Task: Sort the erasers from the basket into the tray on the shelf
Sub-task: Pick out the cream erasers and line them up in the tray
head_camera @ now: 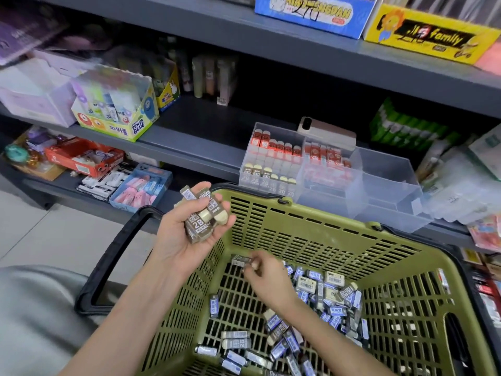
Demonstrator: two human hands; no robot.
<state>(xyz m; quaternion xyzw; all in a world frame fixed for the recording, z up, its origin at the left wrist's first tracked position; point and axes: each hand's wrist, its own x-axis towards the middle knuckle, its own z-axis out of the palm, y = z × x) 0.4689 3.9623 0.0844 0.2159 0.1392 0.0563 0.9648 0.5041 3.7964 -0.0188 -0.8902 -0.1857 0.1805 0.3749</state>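
Left hand [189,234] cups a crowded stack [202,215] of 2B erasers over the left rim of the basket [325,240], while the right hand [268,280] pinches one more eraser [240,260] low inside the basket, beside the pile [333,291] on its floor. I'd worry that another piece overfills that palm, so the top ones slide off and fall outside the basket. The tray [387,185] sits just beyond the basket's far rim; a hurried drop could mix them with its red ones [276,147].

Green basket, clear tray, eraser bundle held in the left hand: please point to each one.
green basket [325,214]: head view, on its far rim.
clear tray [390,196]: head view, on its right compartment's front wall.
eraser bundle [198,223]: head view, on the sleeve marked 2B.
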